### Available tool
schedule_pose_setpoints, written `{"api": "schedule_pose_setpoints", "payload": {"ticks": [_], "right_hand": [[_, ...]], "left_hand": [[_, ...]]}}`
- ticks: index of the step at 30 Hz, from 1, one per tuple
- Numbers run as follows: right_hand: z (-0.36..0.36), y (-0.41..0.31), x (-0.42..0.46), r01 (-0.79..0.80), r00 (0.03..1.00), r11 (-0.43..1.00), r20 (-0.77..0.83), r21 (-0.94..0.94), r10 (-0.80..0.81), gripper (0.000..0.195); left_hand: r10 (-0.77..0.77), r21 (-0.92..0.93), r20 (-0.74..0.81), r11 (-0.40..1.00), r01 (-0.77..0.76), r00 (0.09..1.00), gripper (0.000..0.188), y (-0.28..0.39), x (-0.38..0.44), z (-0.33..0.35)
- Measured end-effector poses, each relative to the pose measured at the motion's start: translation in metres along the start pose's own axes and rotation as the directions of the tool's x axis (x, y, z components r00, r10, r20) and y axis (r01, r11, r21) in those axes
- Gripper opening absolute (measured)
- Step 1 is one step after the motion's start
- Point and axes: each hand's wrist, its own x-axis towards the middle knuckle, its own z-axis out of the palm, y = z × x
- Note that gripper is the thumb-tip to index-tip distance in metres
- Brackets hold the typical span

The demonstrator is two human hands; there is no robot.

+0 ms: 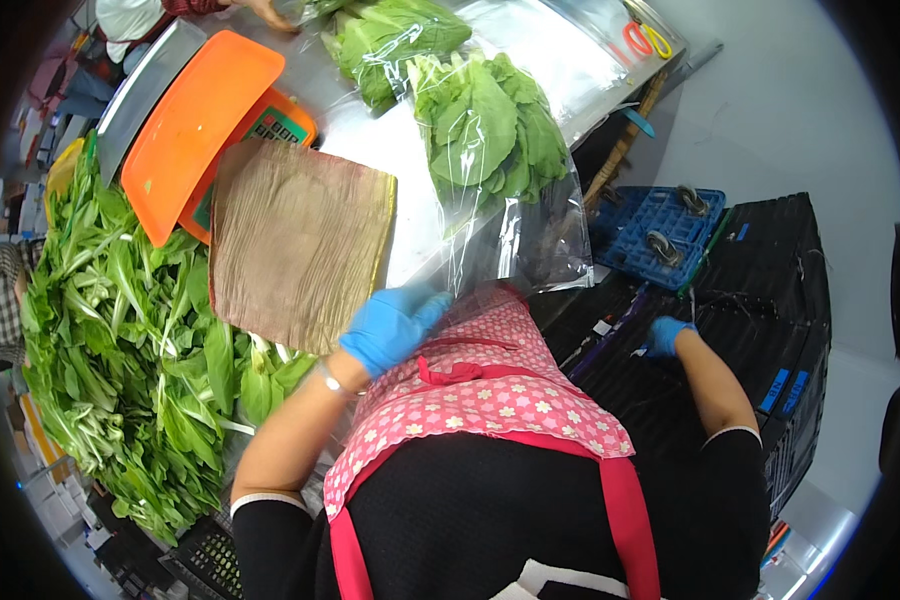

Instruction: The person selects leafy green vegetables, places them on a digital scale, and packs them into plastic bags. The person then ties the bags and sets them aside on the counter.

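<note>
My left hand, in a blue glove, is at the table's front edge, fingers curled. It lies between the brown wrinkled mat and the near end of a clear plastic bag; whether it grips the film is unclear. Leafy greens fill the bag's far part, and its near end hangs past the edge. My right hand, also blue-gloved, is out to the right over black plastic crates. Its fingers point inward beside a small whitish bit, and their grip is hidden.
An orange weighing scale stands behind the mat. Loose greens are heaped at left. Another bagged bunch lies at the back, near another person's hand. Scissors lie far right. A blue wheeled dolly rests by the crates.
</note>
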Motion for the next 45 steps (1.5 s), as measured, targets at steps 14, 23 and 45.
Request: {"api": "schedule_pose_setpoints", "payload": {"ticks": [14, 23, 45], "right_hand": [[-0.273, -0.051, -0.068, 0.308, -0.131, 0.904, -0.954, -0.298, -0.27, 0.047], [-0.301, -0.064, -0.063, 0.904, 0.039, 0.384, -0.931, 0.188, 0.362, 0.033], [-0.447, -0.077, -0.067, 0.426, -0.009, 0.823, -0.912, -0.375, -0.411, 0.056]], "left_hand": [[0.53, 0.616, 0.292, 0.533, -0.58, 0.796, 0.071, 0.036, 0.089, -0.043], [0.071, -0.473, -0.354, 0.846, -0.244, 0.932, 0.034, 0.005, 0.118, -0.016], [-0.555, -0.743, -0.289, 0.644, 0.183, 0.78, 0.045, 0.027, 0.141, -0.027]]}}
